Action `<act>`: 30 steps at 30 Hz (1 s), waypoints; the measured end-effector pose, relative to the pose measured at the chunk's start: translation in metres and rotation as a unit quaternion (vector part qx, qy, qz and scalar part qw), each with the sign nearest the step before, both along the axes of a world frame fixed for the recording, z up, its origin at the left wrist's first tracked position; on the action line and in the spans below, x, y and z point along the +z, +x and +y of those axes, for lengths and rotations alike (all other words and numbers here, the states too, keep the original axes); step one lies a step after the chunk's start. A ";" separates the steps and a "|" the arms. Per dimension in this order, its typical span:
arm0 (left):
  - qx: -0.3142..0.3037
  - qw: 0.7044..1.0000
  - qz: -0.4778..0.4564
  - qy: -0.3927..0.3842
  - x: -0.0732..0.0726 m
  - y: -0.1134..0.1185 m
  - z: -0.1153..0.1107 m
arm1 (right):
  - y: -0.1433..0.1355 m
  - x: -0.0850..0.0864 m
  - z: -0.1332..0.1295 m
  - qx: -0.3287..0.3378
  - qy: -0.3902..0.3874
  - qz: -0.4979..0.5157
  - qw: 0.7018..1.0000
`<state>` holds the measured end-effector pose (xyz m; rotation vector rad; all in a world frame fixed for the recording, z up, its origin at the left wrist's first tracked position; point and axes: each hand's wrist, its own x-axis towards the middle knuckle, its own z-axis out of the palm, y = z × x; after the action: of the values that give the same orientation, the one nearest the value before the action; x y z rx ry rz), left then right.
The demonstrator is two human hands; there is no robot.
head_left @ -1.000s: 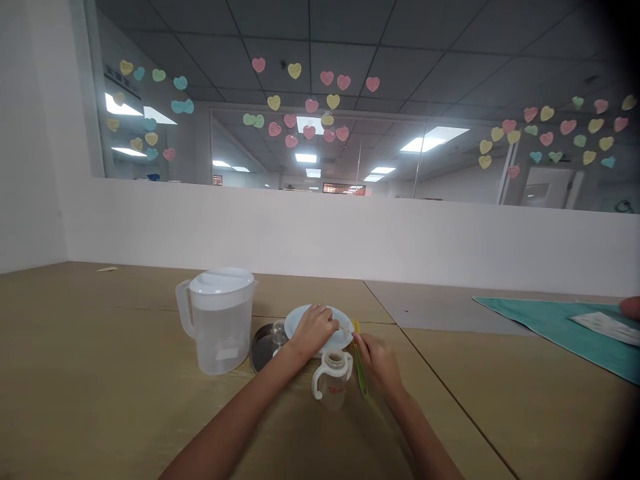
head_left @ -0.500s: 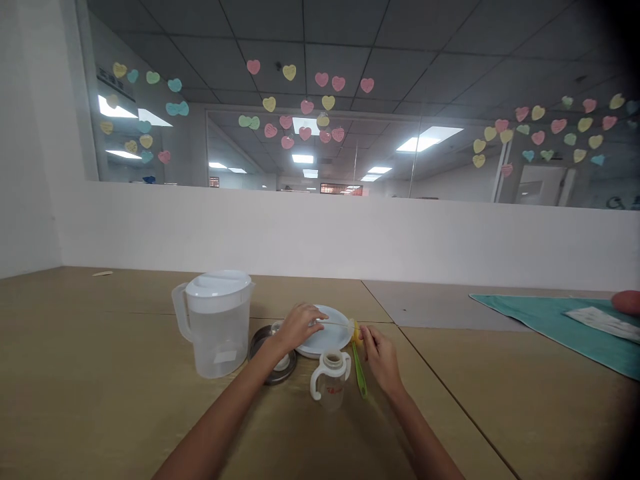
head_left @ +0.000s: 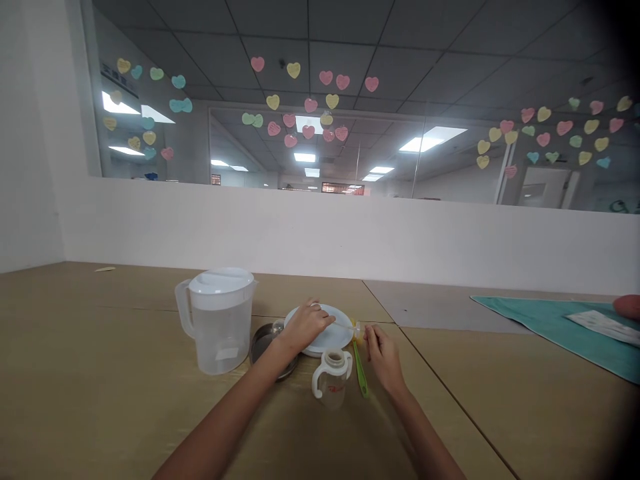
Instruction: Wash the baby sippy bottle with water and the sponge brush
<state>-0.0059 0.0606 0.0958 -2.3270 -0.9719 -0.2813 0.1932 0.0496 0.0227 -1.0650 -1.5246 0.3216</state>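
My left hand (head_left: 309, 327) is palm down over a white plate (head_left: 325, 347), its fingers closed on a thin pale straw-like tube (head_left: 344, 325). The tube reaches right to a small clear end piece beside my right hand (head_left: 384, 357). That hand is closed, thumb against fingers; what it pinches is too small to make out. Nearer me stands a clear bottle (head_left: 332, 387) with white handles and an uncapped mouth. A green-handled brush (head_left: 361, 373) lies between the bottle and my right hand. Under my left forearm, a dark metal bowl (head_left: 261, 341) is partly hidden, a clear piece at its rim.
A clear pitcher (head_left: 223, 337) with a white lid stands left of the bowl. On the far right, a teal cloth (head_left: 530, 320) carries a white packet (head_left: 603, 328) and a reddish object (head_left: 627, 307). A low white wall (head_left: 320, 233) and glass close off the table's back.
My left hand has turned palm down and shifted right over the plate. The white piece seen in the metal bowl is out of sight. My right hand has barely moved.
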 end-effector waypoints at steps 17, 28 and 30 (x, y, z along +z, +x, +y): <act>0.078 0.990 -0.030 -0.115 -0.003 0.011 -0.009 | -0.001 -0.003 -0.001 -0.110 0.046 -0.084 0.989; -0.031 0.980 -0.165 -0.103 0.003 0.006 -0.009 | -0.005 0.003 0.005 0.084 -0.071 0.223 0.968; -0.043 0.979 -0.164 -0.111 0.004 0.007 -0.010 | -0.006 0.003 0.005 0.095 -0.088 0.244 0.961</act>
<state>0.0016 0.0505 0.0996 -2.5827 -1.1061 -0.6382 0.1876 0.0549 0.0259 -0.8907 -1.1641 0.8058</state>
